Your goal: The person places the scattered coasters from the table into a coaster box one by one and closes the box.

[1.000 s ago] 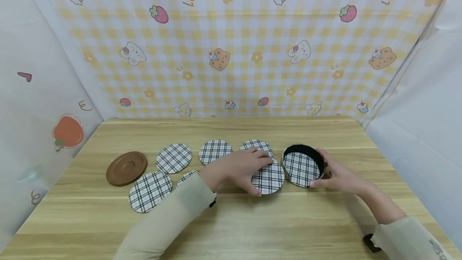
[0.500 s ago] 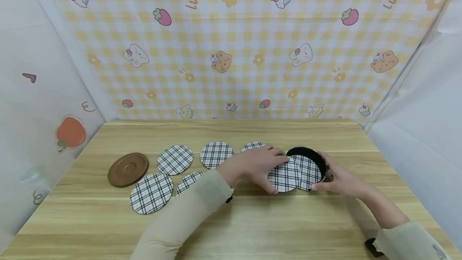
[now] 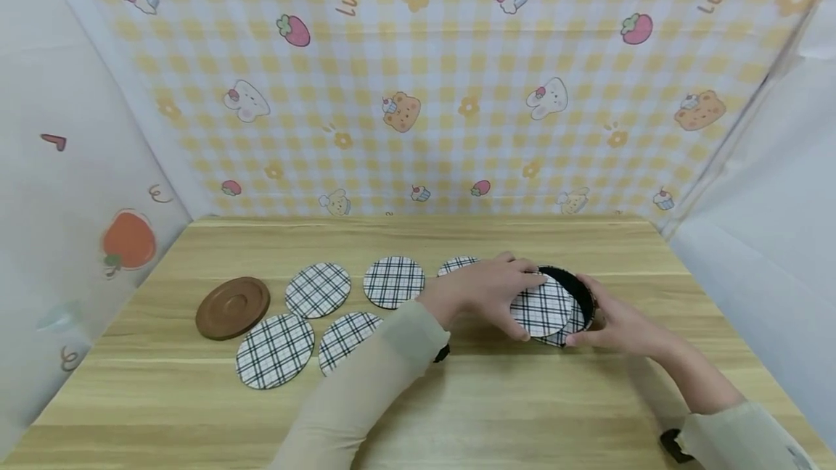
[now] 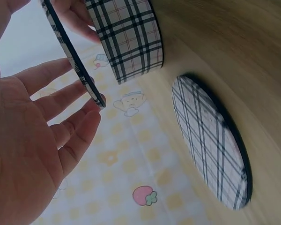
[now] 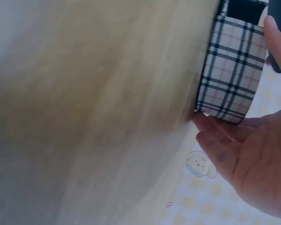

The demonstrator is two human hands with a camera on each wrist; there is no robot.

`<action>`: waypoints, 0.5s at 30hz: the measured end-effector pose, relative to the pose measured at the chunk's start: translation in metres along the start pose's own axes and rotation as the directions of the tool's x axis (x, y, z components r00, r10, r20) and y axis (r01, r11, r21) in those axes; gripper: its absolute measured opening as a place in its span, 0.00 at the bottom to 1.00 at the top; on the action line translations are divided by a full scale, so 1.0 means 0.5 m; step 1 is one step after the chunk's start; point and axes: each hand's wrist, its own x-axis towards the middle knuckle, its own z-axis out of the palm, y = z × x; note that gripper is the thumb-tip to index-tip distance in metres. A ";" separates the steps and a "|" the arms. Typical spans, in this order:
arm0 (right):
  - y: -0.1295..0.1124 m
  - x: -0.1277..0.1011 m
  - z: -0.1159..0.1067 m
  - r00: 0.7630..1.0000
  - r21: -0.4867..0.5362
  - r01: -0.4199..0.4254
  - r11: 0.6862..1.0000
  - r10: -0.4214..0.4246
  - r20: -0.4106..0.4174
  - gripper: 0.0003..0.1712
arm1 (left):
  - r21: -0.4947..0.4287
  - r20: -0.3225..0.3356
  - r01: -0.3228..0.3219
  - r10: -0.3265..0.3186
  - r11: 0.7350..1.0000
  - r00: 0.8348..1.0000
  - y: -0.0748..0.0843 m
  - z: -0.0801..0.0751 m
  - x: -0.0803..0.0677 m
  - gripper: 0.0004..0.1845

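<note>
My left hand point(image 3: 486, 292) pinches a round plaid coaster point(image 3: 541, 308) by its rim, thumb at the near side and fingertips at the far side. The coaster overlaps the mouth of a round plaid holder point(image 3: 581, 294) with a black inside. Another plaid surface shows inside the holder, partly covered. My right hand point(image 3: 617, 321) grips the holder's right side, thumb at the front and fingers behind. In the left wrist view the coaster point(image 4: 74, 55) is tilted edge-on beside the holder point(image 4: 131, 40). The right wrist view shows the holder's plaid outer wall point(image 5: 232, 70) between thumb and fingers.
Several plaid coasters, such as the back left one point(image 3: 318, 290), the back middle one point(image 3: 394, 282) and the front left one point(image 3: 275, 351), lie on the wooden table point(image 3: 522, 412). A brown wooden disc point(image 3: 232, 308) lies farthest left. The left forearm partly covers a coaster point(image 3: 346, 339).
My left hand has carried the coaster rightward from beside the holder to over its mouth. The right hand keeps its hold on the holder, nearly in the same place.
</note>
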 end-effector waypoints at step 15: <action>0.000 0.001 -0.003 1.000 0.023 0.002 1.000 -0.002 0.003 0.60 | -0.020 0.021 0.007 -0.007 1.000 1.000 0.004 0.007 0.075 0.49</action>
